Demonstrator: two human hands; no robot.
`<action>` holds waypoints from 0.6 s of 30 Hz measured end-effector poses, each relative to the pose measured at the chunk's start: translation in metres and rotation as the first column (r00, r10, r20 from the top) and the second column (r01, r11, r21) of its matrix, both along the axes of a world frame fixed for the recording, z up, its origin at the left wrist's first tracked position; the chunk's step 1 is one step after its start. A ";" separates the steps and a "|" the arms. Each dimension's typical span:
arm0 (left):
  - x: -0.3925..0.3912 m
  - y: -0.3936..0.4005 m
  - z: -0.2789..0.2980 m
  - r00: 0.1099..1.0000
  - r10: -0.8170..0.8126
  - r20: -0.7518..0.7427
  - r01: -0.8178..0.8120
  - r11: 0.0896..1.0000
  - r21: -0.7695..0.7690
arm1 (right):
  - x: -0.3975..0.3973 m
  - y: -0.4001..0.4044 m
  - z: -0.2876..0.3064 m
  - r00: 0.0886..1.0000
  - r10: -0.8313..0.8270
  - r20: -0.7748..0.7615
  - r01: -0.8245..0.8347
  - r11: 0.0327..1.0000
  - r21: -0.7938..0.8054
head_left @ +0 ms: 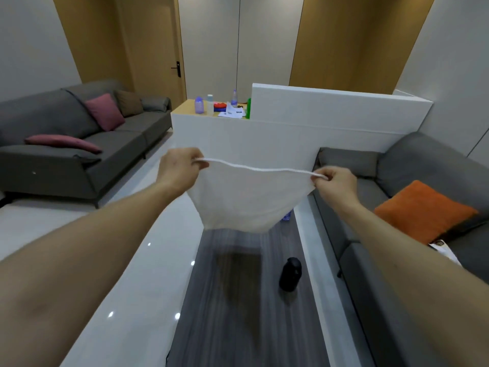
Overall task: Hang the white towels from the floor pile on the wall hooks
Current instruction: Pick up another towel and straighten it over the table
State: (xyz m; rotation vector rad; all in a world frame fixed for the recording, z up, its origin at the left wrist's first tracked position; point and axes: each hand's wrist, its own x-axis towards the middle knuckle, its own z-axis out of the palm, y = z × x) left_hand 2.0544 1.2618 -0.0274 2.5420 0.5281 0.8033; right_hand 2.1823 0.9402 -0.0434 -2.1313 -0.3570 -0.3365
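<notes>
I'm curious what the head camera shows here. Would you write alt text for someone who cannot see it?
Two bare hands hold a white towel stretched out in the air, the left hand and right hand each pinching a top corner. Below it lies a dark striped table bearing a black bottle, with grey sofas on both sides.

White towel (pixel 246 200) hangs spread, top corners pinched, midair.

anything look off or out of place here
Mostly tidy. A black bottle lies on its side on the dark table rather than standing. A pink cushion lies flat on the left sofa's arm. The towel hangs evenly between the left hand and right hand. No hooks or towel pile in view.
</notes>
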 end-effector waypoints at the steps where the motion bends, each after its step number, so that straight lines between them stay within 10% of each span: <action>1: -0.015 -0.007 -0.020 0.998 0.009 -0.062 -0.010 1.000 -0.016 | -0.014 -0.007 -0.019 0.999 0.007 -0.036 -0.008 0.999 -0.033; 11: -0.192 -0.095 -0.237 0.821 -0.039 -0.570 -0.004 0.997 -0.073 | -0.177 -0.095 -0.226 0.872 0.052 -0.488 -0.176 0.961 -0.212; 18: -0.291 -0.146 -0.348 0.475 -0.175 -0.862 0.065 0.984 -0.164 | -0.265 -0.152 -0.343 0.678 -0.038 -0.734 -0.369 0.847 -0.384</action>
